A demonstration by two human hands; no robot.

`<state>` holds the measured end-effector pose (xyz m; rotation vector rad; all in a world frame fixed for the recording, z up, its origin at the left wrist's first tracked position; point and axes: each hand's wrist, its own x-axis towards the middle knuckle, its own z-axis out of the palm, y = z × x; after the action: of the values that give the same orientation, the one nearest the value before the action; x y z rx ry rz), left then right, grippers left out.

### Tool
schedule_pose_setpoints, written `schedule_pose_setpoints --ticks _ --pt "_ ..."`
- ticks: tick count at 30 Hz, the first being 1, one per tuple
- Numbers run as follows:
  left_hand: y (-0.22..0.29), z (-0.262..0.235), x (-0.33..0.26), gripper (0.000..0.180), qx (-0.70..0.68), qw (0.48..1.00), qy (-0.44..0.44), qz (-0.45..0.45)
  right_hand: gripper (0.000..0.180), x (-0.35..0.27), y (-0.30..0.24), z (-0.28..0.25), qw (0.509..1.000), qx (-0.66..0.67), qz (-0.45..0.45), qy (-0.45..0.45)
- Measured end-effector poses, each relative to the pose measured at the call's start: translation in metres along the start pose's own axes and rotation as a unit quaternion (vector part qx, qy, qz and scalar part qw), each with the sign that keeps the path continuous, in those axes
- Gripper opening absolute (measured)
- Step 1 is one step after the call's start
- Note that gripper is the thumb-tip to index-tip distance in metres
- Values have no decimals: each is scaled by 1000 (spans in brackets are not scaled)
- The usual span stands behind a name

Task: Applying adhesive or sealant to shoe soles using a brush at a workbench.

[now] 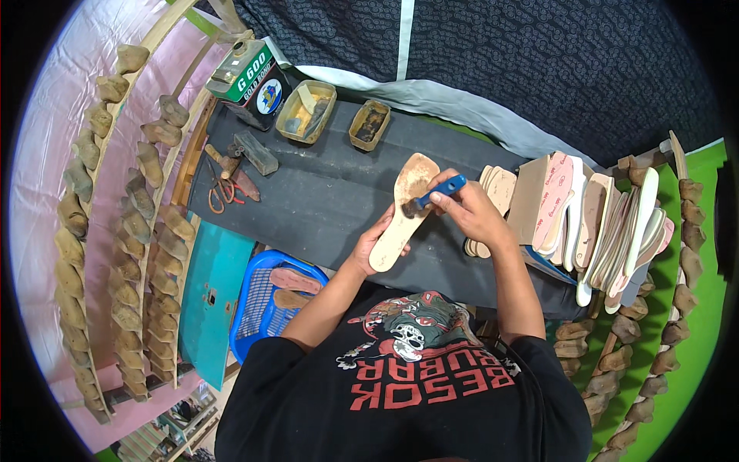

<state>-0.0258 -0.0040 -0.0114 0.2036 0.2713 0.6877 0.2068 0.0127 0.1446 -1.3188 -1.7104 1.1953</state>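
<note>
Over the dark work mat (323,196), my left hand (376,245) is clamped under the tan sole (400,212), tilting its face up so my right hand (466,208), closed on the blue-handled brush (433,194), can reach it; glue tubs (306,112) sit beyond.

A green glue can (245,73) stands at eleven o'clock on the table (323,200), two shallow tins (306,112) beside it. Scissors (219,196) lie at nine o'clock. Stacked soles (593,223) lean at three o'clock; a blue basket (265,304) sits at seven.
</note>
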Motion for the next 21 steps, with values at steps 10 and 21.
schedule_pose_setpoints --ticks 10,21 --pt "7 -3 0 68 -3 1000 1 12 21 -7 -15 -4 987 -110 -83 85" --pt "9 -7 3 67 -23 999 8 40 18 0 -9 -11 992 -96 -7 80"
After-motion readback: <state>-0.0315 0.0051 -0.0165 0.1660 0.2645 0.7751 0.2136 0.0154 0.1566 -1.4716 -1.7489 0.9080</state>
